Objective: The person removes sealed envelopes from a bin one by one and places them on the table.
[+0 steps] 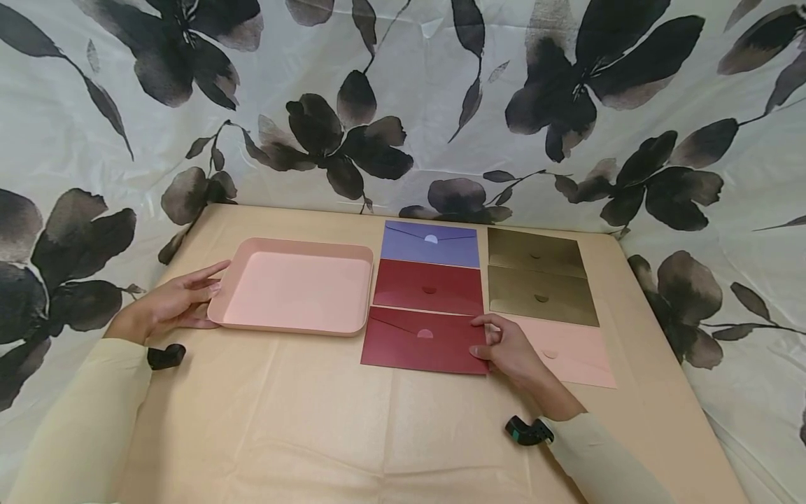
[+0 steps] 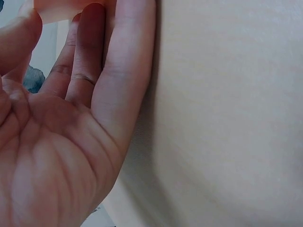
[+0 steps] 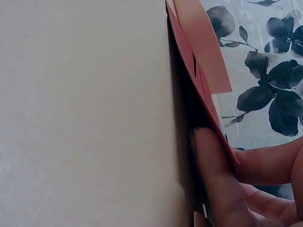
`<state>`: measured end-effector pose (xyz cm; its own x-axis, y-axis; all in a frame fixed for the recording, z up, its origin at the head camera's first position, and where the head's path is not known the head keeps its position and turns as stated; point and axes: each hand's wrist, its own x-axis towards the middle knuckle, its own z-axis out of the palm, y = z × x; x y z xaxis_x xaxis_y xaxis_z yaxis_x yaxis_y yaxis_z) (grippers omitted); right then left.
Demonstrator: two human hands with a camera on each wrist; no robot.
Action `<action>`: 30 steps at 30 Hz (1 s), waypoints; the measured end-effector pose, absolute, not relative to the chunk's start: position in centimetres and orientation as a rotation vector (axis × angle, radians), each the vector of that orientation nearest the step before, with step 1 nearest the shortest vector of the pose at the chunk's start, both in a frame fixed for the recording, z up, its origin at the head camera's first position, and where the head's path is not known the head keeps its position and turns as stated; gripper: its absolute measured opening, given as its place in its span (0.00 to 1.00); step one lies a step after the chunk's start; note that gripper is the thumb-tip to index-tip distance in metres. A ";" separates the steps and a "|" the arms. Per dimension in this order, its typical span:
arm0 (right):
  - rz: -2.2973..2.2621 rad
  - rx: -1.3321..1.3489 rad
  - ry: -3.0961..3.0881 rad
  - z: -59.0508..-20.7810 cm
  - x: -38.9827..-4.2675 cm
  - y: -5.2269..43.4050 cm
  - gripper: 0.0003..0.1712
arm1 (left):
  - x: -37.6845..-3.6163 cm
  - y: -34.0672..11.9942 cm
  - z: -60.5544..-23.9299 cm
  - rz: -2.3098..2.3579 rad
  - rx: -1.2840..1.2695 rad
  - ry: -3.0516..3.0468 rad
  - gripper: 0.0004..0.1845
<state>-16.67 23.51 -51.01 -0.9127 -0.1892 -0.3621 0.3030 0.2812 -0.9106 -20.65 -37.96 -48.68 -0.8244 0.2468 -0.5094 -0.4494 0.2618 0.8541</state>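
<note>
A pink rectangular tray (image 1: 290, 290) lies at the left of the table. My left hand (image 1: 179, 301) holds its left edge, thumb at the rim and fingers along the side; the tray's corner (image 2: 66, 9) shows at the fingertips in the left wrist view. My right hand (image 1: 510, 346) pinches the right edge of the front dark red envelope (image 1: 409, 343). In the right wrist view that envelope (image 3: 206, 94) is caught between thumb and fingers, its near edge raised. Behind it lie another dark red envelope (image 1: 422, 285) and a blue-violet one (image 1: 415, 243).
Two gold envelopes (image 1: 529, 252) and a pink envelope (image 1: 585, 350) form a column at the right, the pink one partly behind my right hand. A beige cover (image 1: 315, 413) spreads over the table. Floral cloth (image 1: 428, 105) hangs behind and around it.
</note>
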 end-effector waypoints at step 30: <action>-1.588 0.154 2.234 -51.0 -16.9 23.5 0.35 | -20.9 -38.0 -48.7 1.585 -0.194 1.983 0.41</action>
